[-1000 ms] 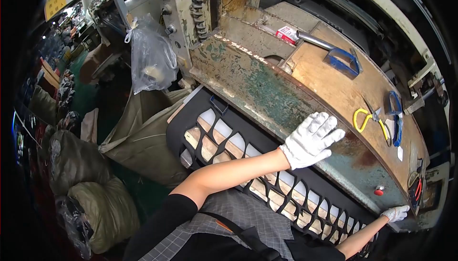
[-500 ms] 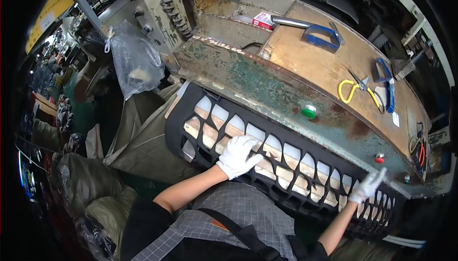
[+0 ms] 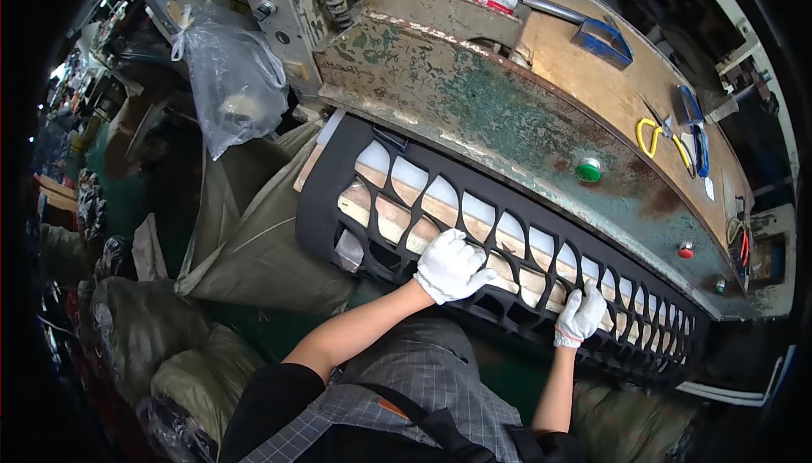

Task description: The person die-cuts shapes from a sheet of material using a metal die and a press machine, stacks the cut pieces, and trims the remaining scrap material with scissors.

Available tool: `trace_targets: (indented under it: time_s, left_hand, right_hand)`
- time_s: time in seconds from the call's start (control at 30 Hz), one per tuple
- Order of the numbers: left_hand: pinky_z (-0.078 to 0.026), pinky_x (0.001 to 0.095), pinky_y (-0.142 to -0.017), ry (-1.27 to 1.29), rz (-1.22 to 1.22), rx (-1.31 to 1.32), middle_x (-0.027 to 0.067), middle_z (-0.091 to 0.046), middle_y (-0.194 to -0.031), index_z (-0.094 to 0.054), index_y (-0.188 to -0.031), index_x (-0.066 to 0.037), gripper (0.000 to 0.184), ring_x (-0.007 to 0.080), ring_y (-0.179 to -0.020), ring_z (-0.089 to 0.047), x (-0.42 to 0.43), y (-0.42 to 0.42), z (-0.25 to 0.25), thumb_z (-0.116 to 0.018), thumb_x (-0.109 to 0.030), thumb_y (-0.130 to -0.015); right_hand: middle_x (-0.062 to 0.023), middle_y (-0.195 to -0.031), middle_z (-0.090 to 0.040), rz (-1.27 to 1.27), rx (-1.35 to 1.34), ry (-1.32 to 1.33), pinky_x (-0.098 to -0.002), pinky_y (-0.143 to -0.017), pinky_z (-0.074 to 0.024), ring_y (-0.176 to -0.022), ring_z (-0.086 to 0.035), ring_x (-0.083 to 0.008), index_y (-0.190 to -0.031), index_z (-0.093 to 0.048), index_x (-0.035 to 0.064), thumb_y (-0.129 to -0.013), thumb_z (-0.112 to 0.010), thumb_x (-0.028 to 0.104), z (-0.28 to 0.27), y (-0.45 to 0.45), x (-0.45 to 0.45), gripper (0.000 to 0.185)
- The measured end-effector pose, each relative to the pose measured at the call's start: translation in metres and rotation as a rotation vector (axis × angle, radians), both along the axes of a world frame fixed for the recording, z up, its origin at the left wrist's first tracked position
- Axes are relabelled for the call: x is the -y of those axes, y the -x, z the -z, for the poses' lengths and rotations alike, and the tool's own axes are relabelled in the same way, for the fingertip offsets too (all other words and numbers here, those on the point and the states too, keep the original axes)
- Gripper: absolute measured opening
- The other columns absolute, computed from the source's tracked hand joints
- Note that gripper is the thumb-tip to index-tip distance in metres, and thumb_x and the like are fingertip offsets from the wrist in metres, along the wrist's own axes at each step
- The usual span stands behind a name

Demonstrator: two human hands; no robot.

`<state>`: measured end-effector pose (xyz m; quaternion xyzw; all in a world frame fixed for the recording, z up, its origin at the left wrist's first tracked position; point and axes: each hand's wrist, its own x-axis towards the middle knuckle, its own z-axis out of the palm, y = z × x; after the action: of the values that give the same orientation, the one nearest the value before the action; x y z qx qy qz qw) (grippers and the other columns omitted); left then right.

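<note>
A black sheet (image 3: pixel 326 171) with rows of leaf-shaped cut-outs is draped over the front ledge of the machine. Pale wooden boards (image 3: pixel 355 201) and white material (image 3: pixel 409 175) show through its holes. My left hand (image 3: pixel 452 268), in a white knit glove, is on the middle of the sheet, its fingers bent over the strips between the holes and its thumb pointing right. To the right, my right hand (image 3: pixel 581 315), gloved too, has its fingers curled on the sheet's lower part. The fingertips of both hands are partly hidden.
Behind the sheet rises a worn green machine beam (image 3: pixel 474 99) with a green button (image 3: pixel 588 169) and a red button (image 3: pixel 685 250). On the brown board lie yellow-handled scissors (image 3: pixel 650 135) and a blue cutting die (image 3: pixel 605 42). A plastic bag (image 3: pixel 233 82) hangs left; sacks (image 3: pixel 203 387) stand below.
My right hand has come left and down from the sheet's far right onto its lower middle. My left hand stays on the sheet, slightly further right in view. The camera view has shifted.
</note>
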<state>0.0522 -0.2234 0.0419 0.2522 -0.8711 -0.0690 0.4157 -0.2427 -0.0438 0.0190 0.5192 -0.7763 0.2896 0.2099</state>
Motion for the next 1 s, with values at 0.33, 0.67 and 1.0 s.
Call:
trace_targets:
  time_s: [0.33,0.67,1.0]
  left_hand:
    - [-0.047,0.0405,-0.071,-0.006,-0.054,-0.047,0.0075,-0.056,-0.06,-0.063,-0.064,-0.01,0.04,0.0263,-0.061,-0.056,0.008,0.008,0.023,-0.07,-0.04,-0.091]
    - [-0.052,0.045,-0.071,-0.203,-0.379,-0.46,0.0137,-0.065,-0.071,-0.063,-0.067,-0.009,0.027,0.031,-0.071,-0.064,0.155,-0.112,-0.138,-0.068,-0.025,-0.088]
    - [-0.054,0.0533,-0.092,0.005,-0.978,0.15,0.0196,-0.07,-0.116,-0.066,-0.117,-0.011,0.032,0.0427,-0.11,-0.067,0.324,-0.256,-0.232,-0.041,-0.028,-0.105]
  right_hand:
    - [-0.0174,-0.103,-0.072,0.052,0.097,0.047,-0.0421,-0.089,-0.0511,-0.095,-0.066,-0.0328,-0.114,-0.074,-0.0009,-0.106,-0.05,0.02,0.027,0.018,0.01,0.032]
    - [-0.0179,-0.102,-0.071,0.101,0.068,0.028,-0.0476,-0.09,-0.0506,-0.098,-0.066,-0.0359,-0.114,-0.073,0.0023,-0.104,-0.054,0.021,0.044,0.023,0.01,0.028]
    - [-0.0205,-0.097,-0.072,0.088,0.1,0.044,-0.0482,-0.086,-0.0532,-0.091,-0.068,-0.0385,-0.108,-0.076,0.0019,-0.101,-0.058,0.023,0.04,0.031,0.017,0.029]
